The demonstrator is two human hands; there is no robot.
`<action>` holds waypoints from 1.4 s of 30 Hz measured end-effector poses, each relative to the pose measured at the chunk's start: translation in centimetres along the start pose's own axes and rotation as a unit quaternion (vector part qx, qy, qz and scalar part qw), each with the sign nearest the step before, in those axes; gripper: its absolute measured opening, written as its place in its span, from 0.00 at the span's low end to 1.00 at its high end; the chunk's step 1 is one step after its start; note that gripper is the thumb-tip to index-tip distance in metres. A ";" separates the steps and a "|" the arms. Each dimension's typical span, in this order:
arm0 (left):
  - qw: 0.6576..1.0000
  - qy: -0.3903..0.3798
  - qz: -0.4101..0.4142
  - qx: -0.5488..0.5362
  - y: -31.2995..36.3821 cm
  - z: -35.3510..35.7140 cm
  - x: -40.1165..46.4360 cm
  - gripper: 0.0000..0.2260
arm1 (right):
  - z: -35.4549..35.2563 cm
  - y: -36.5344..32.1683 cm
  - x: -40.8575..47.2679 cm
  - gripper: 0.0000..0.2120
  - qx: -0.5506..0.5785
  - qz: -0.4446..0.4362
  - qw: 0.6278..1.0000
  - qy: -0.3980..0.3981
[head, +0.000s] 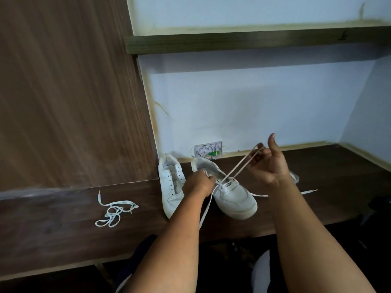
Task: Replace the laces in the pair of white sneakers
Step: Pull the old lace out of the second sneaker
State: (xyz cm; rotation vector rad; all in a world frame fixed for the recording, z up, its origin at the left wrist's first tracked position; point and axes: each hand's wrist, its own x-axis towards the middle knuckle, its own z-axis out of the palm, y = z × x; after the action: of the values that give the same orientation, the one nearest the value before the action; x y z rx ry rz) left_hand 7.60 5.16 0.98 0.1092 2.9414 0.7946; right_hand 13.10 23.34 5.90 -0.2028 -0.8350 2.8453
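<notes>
The right hand (267,160) is pinching a lace (243,166) drawn taut up from the right sneaker (230,193) lying on the table (63,225). The left hand (197,183) is gripping that sneaker's collar. The unlaced left sneaker (170,182) is lying just beside it; a loose lace (115,211) is lying well apart.

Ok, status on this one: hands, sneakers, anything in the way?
Left hand steadies right-side sneaker. Right hand pinches its lace, pulled taut. Other sneaker unlaced. Loose lace aside, nothing blocking.
</notes>
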 end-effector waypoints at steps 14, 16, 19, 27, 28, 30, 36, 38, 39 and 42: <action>0.999 0.014 -0.026 0.014 -1.1 -0.3 0.7 0.15 | -1.4 -0.1 0.0 0.22 0.028 0.033 0.984 -0.173; 0.999 -0.002 -0.027 -0.023 -1.2 0.4 1.2 0.15 | -1.1 0.1 0.0 0.21 0.055 0.042 0.983 -0.171; 0.996 -0.020 -0.054 -0.070 -1.4 2.0 2.9 0.14 | -1.0 0.0 0.1 0.22 0.051 0.032 0.986 -0.155; 0.976 0.004 0.207 -0.070 0.2 0.3 -0.8 0.21 | -0.4 -0.1 -0.1 0.18 -0.003 0.019 0.985 -0.169; 0.972 -0.011 0.227 -0.053 0.2 0.6 -0.8 0.19 | -0.4 0.0 -0.1 0.18 -0.002 0.023 0.986 -0.168; 0.971 -0.016 0.236 -0.037 0.2 1.4 -0.6 0.12 | -0.4 0.4 -0.1 0.20 0.005 0.028 0.985 -0.172; 0.971 0.050 0.232 -0.037 1.1 1.2 -0.3 0.08 | 0.6 1.5 -0.2 0.17 0.000 0.047 0.978 -0.205; 0.970 0.005 0.236 -0.062 1.0 0.9 -0.1 0.12 | 0.9 2.0 -0.2 0.15 -0.003 0.058 0.975 -0.216; 0.969 -0.018 0.239 -0.059 1.0 0.9 -0.1 0.12 | 1.0 2.2 -0.2 0.15 -0.003 0.062 0.973 -0.220; 0.971 -0.016 0.238 -0.019 0.8 1.2 0.1 0.08 | 1.2 2.8 -0.3 0.15 -0.002 0.062 0.971 -0.231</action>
State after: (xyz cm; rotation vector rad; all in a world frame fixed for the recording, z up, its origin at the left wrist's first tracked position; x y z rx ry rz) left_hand 7.68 6.51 0.36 0.8414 2.8972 0.8859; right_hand 12.82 20.38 5.43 0.4419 -0.9316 3.0557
